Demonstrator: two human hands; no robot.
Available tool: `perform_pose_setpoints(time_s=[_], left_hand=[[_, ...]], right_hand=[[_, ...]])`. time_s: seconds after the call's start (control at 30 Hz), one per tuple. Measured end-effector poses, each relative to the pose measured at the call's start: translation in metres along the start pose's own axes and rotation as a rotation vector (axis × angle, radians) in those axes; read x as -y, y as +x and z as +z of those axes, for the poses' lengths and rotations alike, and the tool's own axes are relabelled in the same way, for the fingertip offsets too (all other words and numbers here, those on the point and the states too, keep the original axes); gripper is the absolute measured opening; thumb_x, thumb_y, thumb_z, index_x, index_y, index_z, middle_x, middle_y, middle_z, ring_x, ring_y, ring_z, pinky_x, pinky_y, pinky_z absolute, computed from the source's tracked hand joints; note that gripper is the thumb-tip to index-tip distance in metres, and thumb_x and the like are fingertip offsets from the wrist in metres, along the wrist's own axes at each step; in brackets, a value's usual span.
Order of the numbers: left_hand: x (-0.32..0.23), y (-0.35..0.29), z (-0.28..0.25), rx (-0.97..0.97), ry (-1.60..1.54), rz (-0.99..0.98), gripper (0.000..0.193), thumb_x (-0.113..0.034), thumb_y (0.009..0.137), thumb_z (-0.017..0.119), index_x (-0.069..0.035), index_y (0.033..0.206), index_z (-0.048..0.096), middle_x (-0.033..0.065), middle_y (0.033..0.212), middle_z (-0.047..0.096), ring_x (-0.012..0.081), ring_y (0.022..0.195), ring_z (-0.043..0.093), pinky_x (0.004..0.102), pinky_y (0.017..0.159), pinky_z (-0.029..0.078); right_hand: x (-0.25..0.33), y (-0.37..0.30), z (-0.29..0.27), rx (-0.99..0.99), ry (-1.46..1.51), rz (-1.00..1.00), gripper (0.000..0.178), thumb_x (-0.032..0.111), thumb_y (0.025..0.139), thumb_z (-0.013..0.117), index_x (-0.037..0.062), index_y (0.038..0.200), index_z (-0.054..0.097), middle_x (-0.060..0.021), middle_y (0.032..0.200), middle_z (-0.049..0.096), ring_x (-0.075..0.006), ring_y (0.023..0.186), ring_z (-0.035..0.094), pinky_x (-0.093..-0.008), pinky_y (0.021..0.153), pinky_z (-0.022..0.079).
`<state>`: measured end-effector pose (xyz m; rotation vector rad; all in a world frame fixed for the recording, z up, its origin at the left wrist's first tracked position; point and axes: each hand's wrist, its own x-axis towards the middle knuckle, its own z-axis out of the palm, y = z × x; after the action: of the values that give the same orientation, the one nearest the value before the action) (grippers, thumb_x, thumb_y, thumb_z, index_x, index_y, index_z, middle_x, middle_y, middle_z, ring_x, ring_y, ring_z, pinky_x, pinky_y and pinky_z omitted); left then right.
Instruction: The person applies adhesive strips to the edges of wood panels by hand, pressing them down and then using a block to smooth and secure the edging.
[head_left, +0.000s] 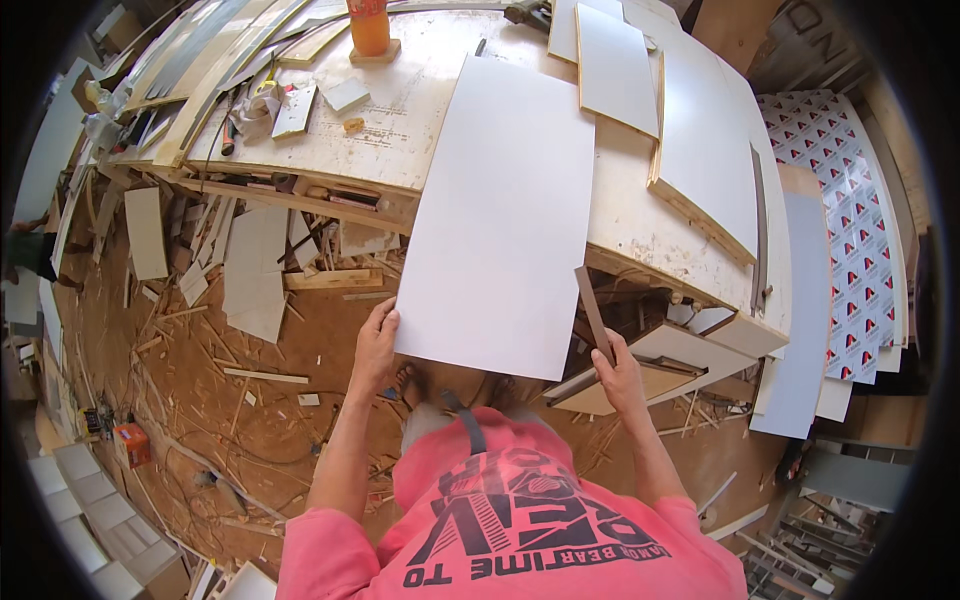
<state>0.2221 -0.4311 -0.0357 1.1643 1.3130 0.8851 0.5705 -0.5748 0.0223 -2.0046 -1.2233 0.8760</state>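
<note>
A large white board [505, 215] lies on the workbench and juts over its front edge toward me. My left hand [377, 345] is closed on the board's near left corner, thumb along its edge. My right hand [618, 375] grips the lower end of a narrow, flat grey-brown bar [592, 310], which looks like a file. The bar stands tilted along the board's right edge, its upper end at or very near that edge. Whether it touches cannot be made out.
More white boards [708, 150] lie on the workbench [400, 120] at right. An orange bottle [369, 28] stands at the back, with small offcuts [295, 111] and tape at left. Wood scraps [255, 290] and cables litter the floor. A patterned sheet [845, 230] leans at far right.
</note>
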Motion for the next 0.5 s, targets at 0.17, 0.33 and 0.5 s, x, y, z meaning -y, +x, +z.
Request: perform_pose_setpoints(time_s=[0.17, 0.33, 0.5], left_hand=[[-0.001, 0.012, -0.003, 0.055, 0.051, -0.101, 0.039, -0.03, 0.099, 0.043, 0.003, 0.115, 0.056, 0.011, 0.107, 0.063, 0.0163, 0.1, 0.056, 0.0297, 0.088, 0.044], [-0.005, 0.009, 0.024, -0.201, 0.629, -0.023, 0.044, -0.043, 0.098, 0.037, -0.002, 0.095, 0.052, 0.0245, 0.09, 0.062, 0.0396, 0.088, 0.059, 0.0477, 0.077, 0.044], [-0.018, -0.042, 0.05, -0.287, 0.784, -0.021, 0.043, -0.042, 0.099, 0.035, -0.003, 0.096, 0.052, 0.0249, 0.09, 0.063, 0.045, 0.087, 0.058, 0.0525, 0.075, 0.043]], right_hand=[[-0.037, 0.05, 0.012, 0.021, 0.391, 0.188, 0.041, 0.025, 0.09, 0.061, 0.0077, 0.125, 0.048, -0.0054, 0.092, 0.058, -0.0114, 0.069, 0.056, -0.0257, 0.061, 0.045], [-0.037, 0.053, 0.036, 0.217, 0.642, 0.122, 0.037, 0.028, 0.094, 0.056, 0.0042, 0.121, 0.048, -0.0002, 0.08, 0.057, -0.0059, 0.059, 0.05, -0.0206, 0.049, 0.039], [-0.042, 0.027, 0.008, 0.287, 0.643, 0.149, 0.037, 0.029, 0.095, 0.055, 0.0027, 0.12, 0.047, 0.0028, 0.076, 0.054, -0.0025, 0.056, 0.047, -0.017, 0.049, 0.039]])
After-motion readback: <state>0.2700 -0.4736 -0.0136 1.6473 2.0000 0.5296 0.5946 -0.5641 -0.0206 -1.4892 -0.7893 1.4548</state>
